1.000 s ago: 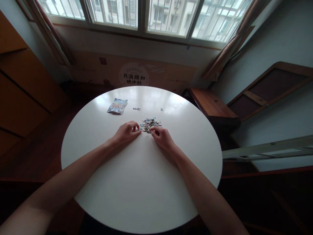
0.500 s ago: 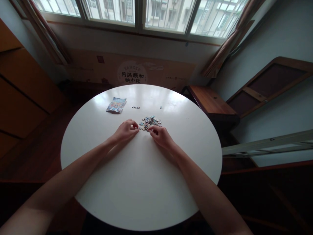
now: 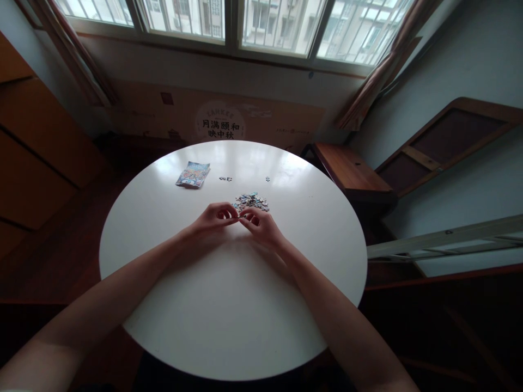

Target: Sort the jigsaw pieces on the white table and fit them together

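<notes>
Both hands meet at their fingertips: my left hand (image 3: 216, 216) and my right hand (image 3: 260, 222) are each closed thumb to finger, tips almost together. Where they meet I make out a greenish sliver, which I take to be a jigsaw piece (image 3: 241, 216); whether it is one piece or two is too small for me to tell. I judge that the pinch is this fine because anything so small and flat leaves little to grip.

Just beyond my knuckles sits the heap of jigsaw pieces (image 3: 254, 201), on the far half of the round white counter (image 3: 232, 316) and partly hidden by my fingers. It probably lies so close to the hands for easy picking. The near half, out to the near edge, is bare beneath my forearms.

Closer to the far edge, a small group of pieces (image 3: 225, 178) and a single piece (image 3: 267, 178) lie apart from the heap, perhaps set aside to keep them from mixing back in. Toward the far left edge rests a printed picture sheet (image 3: 193, 175), possibly a packet, likely placed there to be seen without getting in the way. Light from the window (image 3: 273, 27) glosses the far edge.
</notes>
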The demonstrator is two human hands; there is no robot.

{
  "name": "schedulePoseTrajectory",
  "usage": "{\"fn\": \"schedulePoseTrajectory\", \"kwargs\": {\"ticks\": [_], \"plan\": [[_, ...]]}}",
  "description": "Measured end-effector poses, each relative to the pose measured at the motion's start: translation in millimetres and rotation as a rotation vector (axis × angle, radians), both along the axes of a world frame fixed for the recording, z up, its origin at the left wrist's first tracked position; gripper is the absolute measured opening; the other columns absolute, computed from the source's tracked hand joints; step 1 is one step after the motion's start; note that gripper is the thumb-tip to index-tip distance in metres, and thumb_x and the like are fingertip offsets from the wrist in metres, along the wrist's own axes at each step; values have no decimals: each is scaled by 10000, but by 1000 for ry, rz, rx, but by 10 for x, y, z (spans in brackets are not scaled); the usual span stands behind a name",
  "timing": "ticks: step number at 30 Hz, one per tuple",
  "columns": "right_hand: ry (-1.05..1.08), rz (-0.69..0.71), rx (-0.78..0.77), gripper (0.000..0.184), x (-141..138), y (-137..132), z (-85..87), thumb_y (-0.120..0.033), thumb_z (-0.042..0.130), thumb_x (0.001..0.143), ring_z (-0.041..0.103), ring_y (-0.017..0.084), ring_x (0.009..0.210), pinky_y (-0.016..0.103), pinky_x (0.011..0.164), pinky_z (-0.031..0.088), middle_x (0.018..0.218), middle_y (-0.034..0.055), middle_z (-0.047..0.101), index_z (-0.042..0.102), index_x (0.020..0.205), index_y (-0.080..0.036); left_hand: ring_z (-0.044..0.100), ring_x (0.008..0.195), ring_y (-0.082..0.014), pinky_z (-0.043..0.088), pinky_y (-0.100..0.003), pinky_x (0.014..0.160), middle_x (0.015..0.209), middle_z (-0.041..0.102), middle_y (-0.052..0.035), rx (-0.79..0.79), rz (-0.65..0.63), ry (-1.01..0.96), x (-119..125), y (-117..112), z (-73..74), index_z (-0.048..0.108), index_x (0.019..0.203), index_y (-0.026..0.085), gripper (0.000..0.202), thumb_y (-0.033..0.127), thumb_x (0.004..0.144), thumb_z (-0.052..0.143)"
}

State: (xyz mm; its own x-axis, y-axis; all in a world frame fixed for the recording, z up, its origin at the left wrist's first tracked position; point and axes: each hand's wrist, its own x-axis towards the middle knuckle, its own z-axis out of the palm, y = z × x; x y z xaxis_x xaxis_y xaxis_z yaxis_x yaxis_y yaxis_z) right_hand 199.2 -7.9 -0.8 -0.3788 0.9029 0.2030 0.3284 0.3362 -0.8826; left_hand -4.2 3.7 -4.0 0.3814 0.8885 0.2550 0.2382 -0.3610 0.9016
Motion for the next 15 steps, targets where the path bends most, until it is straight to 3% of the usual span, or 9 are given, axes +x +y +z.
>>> {"fn": "schedulePoseTrajectory", "kwargs": {"ticks": [7,11,15], "plan": [[52,78,-66,193,24,46,-31,-341,645,832,459,80,567,225,553,355,656,-16,578,660,865,-152,585,634,-95,435,-175,532,739,676,-36,3,-70,-11,-19,-2,-44,717,920,117,305,396,802,757],[142,74,-132,223,22,71,-25,-373,656,823,488,91,566,237,553,377,646,-15,574,650,856,-153,613,643,-96,476,-183,576,735,674,-12,239,8,102,6,-2,-82,691,1070,147,322,327,809,748],[209,73,-180,269,17,85,-15,-414,675,809,522,99,578,241,556,410,650,-10,586,637,857,-152,614,627,-83,488,-180,591,729,675,-9,372,46,192,9,6,-99,706,1010,153,185,286,889,662]]}}
